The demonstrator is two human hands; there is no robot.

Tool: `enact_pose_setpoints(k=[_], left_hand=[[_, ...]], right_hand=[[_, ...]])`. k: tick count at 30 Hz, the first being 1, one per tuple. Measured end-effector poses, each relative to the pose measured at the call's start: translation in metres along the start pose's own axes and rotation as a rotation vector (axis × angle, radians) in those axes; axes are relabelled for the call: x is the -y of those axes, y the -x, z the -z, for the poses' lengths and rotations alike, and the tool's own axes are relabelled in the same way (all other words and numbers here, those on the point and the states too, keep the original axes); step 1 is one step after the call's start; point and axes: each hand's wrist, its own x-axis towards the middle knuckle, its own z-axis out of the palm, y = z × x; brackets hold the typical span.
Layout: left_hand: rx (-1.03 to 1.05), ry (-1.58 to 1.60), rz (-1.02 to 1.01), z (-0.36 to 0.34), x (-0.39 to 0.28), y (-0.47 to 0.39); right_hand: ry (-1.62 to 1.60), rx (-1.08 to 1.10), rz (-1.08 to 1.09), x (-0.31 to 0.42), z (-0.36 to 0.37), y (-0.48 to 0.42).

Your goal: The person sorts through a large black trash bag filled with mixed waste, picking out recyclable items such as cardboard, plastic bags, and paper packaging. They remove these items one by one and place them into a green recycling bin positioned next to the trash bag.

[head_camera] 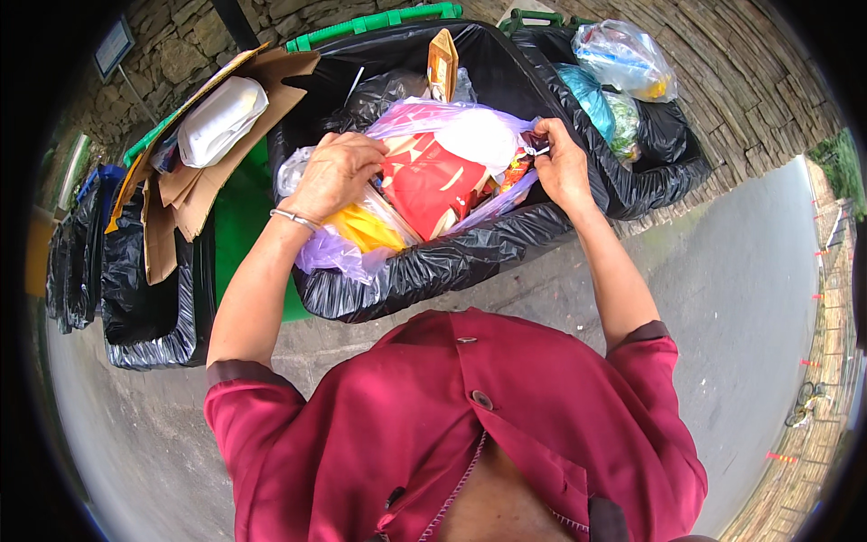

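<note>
A thin purple plastic bag lies opened in a large wheeled bin lined with black plastic. Its left edge is pinched in my left hand, and its right edge, by a white knot, in my right hand. Between my hands the bag shows a red paper bag with cream marks, a round white item and a colourful wrapper. Yellow plastic lies below my left hand. Behind the bag a brown carton stands upright.
At the right, another lined bin holds a clear bag, a teal bag and black bags. To the left, cardboard with white foam trays leans over a lined bin. A stone wall rises behind the bins.
</note>
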Motion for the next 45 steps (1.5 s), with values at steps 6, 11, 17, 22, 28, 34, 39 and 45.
enact_pose_setpoints(k=[6, 11, 17, 22, 28, 34, 39, 45], left_hand=[[-0.033, 0.083, 0.046, -0.003, -0.003, 0.004], [-0.038, 0.072, -0.029, -0.009, -0.004, 0.002], [-0.056, 0.057, -0.063, -0.008, -0.008, 0.007], [-0.112, 0.098, -0.008, -0.006, -0.003, 0.019], [-0.369, 0.342, 0.331, 0.002, 0.013, 0.034], [-0.575, 0.702, 0.613, 0.025, 0.07, 0.057], [-0.605, 0.901, 0.57, 0.017, 0.077, 0.058], [-0.704, 1.271, 0.539, 0.018, 0.091, 0.067]], right_hand=[[0.103, 0.098, -0.068, 0.02, 0.008, -0.003], [0.507, 0.101, 0.346, 0.068, 0.004, -0.017], [0.463, 0.133, 0.315, 0.022, -0.012, -0.057], [0.491, 0.233, 0.186, 0.013, -0.032, -0.076], [0.346, 0.263, 0.179, -0.013, -0.028, -0.051], [0.318, 0.197, 0.214, -0.014, -0.018, -0.019], [0.289, 0.251, 0.202, 0.001, -0.01, -0.015], [0.425, 0.168, 0.28, 0.017, -0.005, -0.007]])
